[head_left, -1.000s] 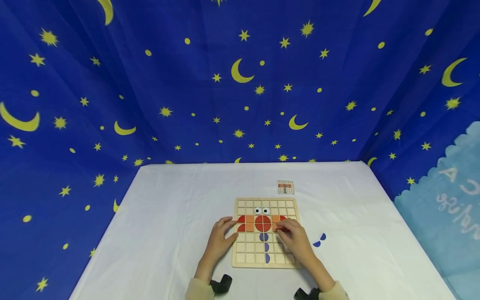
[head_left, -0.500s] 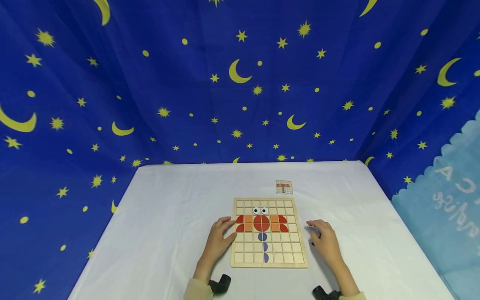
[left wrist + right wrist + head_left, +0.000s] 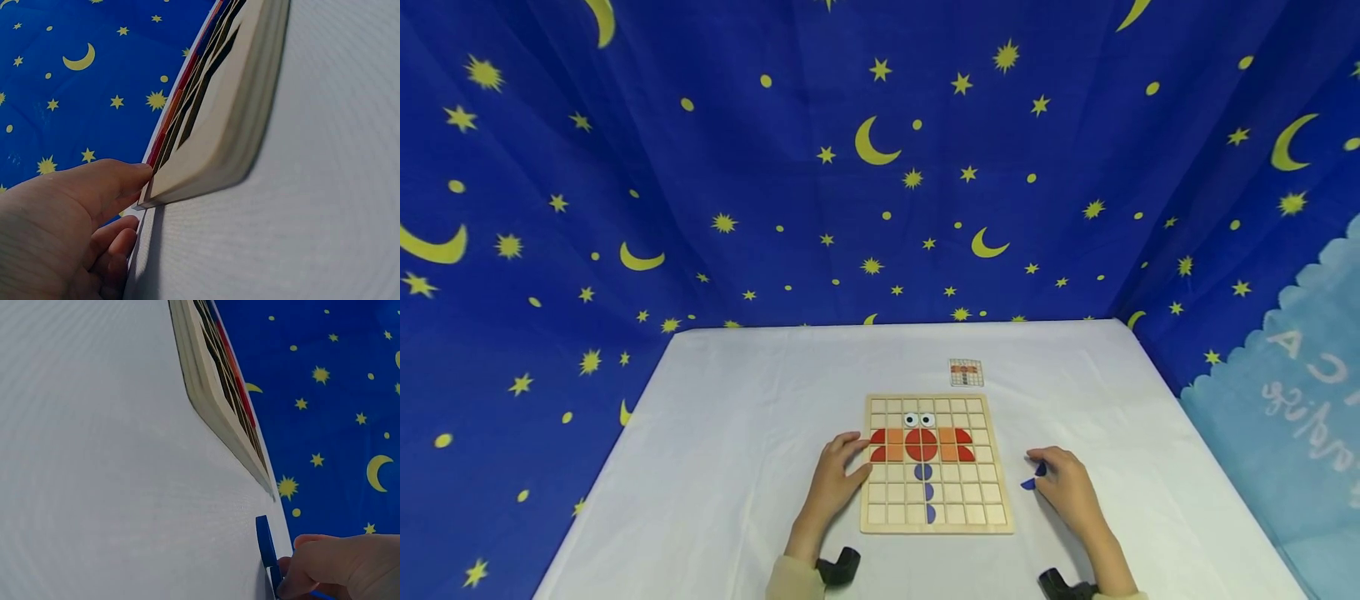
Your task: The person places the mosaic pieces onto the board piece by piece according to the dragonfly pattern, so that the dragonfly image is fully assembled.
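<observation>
A square wooden grid board [image 3: 936, 527] lies on the white table, with red, orange and blue tiles and two eye discs [image 3: 919, 420] forming a crab-like figure. My left hand [image 3: 833, 477] rests at the board's left edge, its fingertips right at the rim; the left wrist view shows the thumb [image 3: 140, 174] against the corner. To the right of the board, my right hand [image 3: 1067, 485] has thumb and curled fingers around a blue half-circle tile [image 3: 1041, 469]. A second blue half-circle tile [image 3: 1027, 483] lies beside the thumb. The right wrist view shows blue tile [image 3: 265, 540] at the fingertips.
Behind the board lies a small picture card [image 3: 966, 372] with a similar pattern. A blue curtain [image 3: 760, 167] with yellow moons and stars stands around the table [image 3: 737, 433]. Black wrist mounts [image 3: 838, 567] sit at both wrists.
My right hand has left the board's right-side red tiles, moved right, and come down with its fingers around a blue half-circle tile. My left hand stays at the left edge.
</observation>
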The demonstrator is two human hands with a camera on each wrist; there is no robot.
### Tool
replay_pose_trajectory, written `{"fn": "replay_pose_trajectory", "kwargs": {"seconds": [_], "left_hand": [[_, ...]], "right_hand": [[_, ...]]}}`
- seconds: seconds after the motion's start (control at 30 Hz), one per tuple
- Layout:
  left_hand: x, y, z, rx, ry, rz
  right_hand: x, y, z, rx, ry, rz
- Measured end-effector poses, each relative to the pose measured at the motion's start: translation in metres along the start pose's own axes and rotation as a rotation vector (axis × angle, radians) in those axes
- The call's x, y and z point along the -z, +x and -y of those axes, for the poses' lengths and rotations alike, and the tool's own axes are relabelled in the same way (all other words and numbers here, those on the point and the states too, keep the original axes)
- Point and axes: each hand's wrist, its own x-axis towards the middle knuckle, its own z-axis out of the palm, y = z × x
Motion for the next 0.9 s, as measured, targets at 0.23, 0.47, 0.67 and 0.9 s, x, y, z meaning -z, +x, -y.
{"fn": "replay_pose_trajectory", "kwargs": {"seconds": [0.23,0.47,0.67,0.9], "left_hand": [[0.0015,0.0007,-0.0022,0.025,-0.021,0.016],[0.0019,0.0011,-0.0024,0.033,-0.028,0.014],[0.0024,0.0005,-0.0034,0.055,-0.037,0.025],[0.0036,0.001,-0.0052,0.075,-0.046,0.04]], "right_hand": [[-0.0021,-0.0001,-0.0023,-0.031,0.031,-0.016],[-0.0039,0.001,-0.0026,-0.03,0.001,-0.054],[-0.0051,0.0015,-0.0028,-0.027,0.007,-0.073],[-0.0064,0.0008,-0.0045,0.015,0.028,-0.139]]}}
